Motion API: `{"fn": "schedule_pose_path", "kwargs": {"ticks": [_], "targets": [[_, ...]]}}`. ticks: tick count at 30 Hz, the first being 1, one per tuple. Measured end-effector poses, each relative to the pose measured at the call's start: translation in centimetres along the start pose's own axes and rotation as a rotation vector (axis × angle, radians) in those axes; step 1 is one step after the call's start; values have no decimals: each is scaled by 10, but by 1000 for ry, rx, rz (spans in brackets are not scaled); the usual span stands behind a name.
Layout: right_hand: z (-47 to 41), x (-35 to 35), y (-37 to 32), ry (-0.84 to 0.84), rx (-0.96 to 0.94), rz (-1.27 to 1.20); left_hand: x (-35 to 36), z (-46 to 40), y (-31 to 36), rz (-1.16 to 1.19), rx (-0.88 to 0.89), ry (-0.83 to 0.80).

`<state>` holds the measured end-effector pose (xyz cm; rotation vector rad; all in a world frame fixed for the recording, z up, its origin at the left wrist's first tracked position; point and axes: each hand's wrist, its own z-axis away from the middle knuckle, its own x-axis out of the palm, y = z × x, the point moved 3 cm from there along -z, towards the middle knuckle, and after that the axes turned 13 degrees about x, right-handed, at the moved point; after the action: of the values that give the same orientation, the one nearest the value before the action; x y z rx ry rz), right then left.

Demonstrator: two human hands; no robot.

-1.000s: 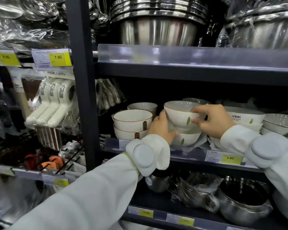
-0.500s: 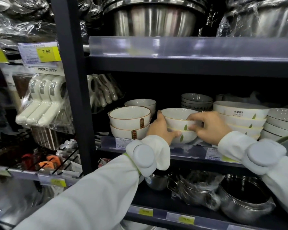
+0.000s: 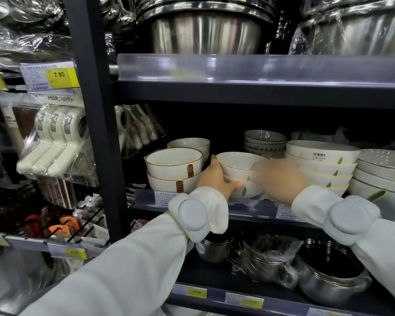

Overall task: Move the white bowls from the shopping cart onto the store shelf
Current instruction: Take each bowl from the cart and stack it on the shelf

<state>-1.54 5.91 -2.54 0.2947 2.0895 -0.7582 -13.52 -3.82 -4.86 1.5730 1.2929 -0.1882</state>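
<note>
Lowered now: white bowl (image 3: pixel 237 164) nested onto its twin at the store shelf (image 3: pixel 249 205) front edge, beside the brown-rimmed stack (image 3: pixel 173 172). Left hand (image 3: pixel 214 179) and right hand (image 3: pixel 278 179) still cupped around it. Placement looks done; release due next.

We face a dark metal shelving unit (image 3: pixel 237 94); its upright post (image 3: pixel 94 124) divides two bays. Left of the post hang yellow price tags (image 3: pixel 62 75); above, steel pots (image 3: pixel 205 30) gleam under store light.
</note>
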Motion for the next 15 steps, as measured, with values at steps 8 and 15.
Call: {"fn": "schedule_pose_path", "kwargs": {"ticks": [8,15], "targets": [[0,-1,0,-5,15,-7,-2,2,3,-19,6,0],[0,-1,-1,-22,12,14,-3,3,4,-19,10,-12]]}}
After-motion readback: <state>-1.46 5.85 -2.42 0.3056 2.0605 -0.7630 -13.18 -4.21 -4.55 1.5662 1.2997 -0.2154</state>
